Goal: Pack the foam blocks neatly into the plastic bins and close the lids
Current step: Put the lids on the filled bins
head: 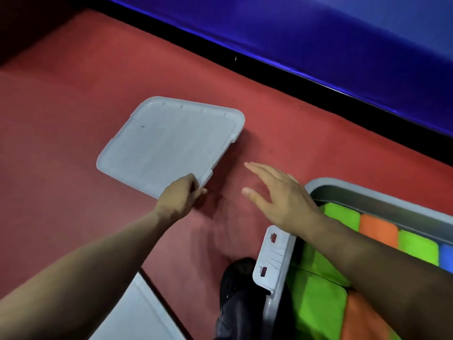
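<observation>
A pale grey bin lid (169, 141) lies flat on the red floor. My left hand (181, 196) grips its near corner, fingers curled round the edge. My right hand (277, 195) hovers with straight fingers above the floor, right of the lid and apart from it. At the lower right stands an uncovered grey plastic bin (274, 258) filled with green foam blocks (318, 305), orange foam blocks (378, 229) and a blue one (446, 256). My right forearm crosses over the bin and hides part of the blocks.
A second pale grey lid or bin top (137, 312) shows at the bottom left. A dark shoe (235, 285) rests on the floor beside the bin. A blue padded wall (343, 38) with a black base strip runs along the far side.
</observation>
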Motion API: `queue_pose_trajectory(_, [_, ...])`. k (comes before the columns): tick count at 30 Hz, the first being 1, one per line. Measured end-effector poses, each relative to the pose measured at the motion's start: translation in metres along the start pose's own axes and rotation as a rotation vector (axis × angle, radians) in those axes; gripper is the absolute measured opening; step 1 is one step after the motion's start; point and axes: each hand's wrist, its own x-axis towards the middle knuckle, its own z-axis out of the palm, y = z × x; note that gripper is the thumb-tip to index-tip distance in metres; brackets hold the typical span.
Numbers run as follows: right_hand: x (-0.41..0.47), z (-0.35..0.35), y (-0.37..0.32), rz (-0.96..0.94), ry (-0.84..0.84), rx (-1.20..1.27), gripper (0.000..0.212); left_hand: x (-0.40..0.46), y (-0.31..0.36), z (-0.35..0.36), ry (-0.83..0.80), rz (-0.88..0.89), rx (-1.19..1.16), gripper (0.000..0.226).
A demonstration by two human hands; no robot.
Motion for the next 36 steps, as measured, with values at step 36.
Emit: queue_pose_trajectory(36, [-0.265, -0.264, -0.127, 0.139, 0.486, -0.073, 0.073, -0.283, 0.33, -0.203, 0.756, 0.599, -0.272, 0.053])
